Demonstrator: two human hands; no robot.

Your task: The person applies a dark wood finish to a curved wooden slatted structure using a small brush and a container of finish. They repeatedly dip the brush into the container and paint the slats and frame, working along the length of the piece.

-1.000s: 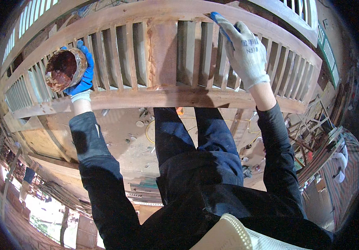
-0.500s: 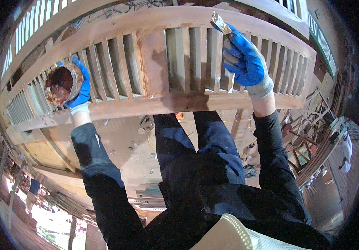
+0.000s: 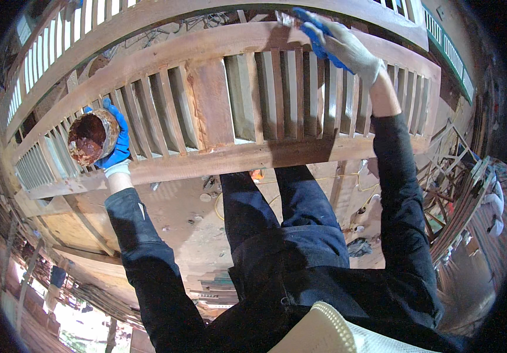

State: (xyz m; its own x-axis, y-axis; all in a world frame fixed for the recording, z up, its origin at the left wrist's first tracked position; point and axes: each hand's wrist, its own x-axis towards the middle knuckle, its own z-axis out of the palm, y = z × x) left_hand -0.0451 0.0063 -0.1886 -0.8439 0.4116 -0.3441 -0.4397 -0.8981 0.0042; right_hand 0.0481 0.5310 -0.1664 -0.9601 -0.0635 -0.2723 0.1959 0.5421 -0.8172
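My left hand (image 3: 118, 132), in a blue-coated glove, is closed round the side of a round tin (image 3: 114, 134) tipped so its mouth faces up. Reddish-brown matter coats the inside of the tin. Over the far rail of a slatted wooden shutter panel (image 3: 212, 106) is my right hand (image 3: 341, 44), in a blue and grey glove. It grips a flat paintbrush (image 3: 287, 20), whose pale end sticks out to the left; motion smears it, and fingers hide the rest. The panel lies across in front of me, with a solid middle board between two runs of slats.
A second slatted panel (image 3: 141, 16) lies beyond the first. Wooden frames and strips (image 3: 456, 200) are heaped at the right. A yellow cord (image 3: 218, 206) and small scraps lie on the floor by my legs. A pale board (image 3: 74, 226) is at the lower left.
My right hand has swung up and away with the paintbrush, from above the slats to the far rail, turning its back upward. The left hand and tin stay nearly in place as the view shifts slightly.
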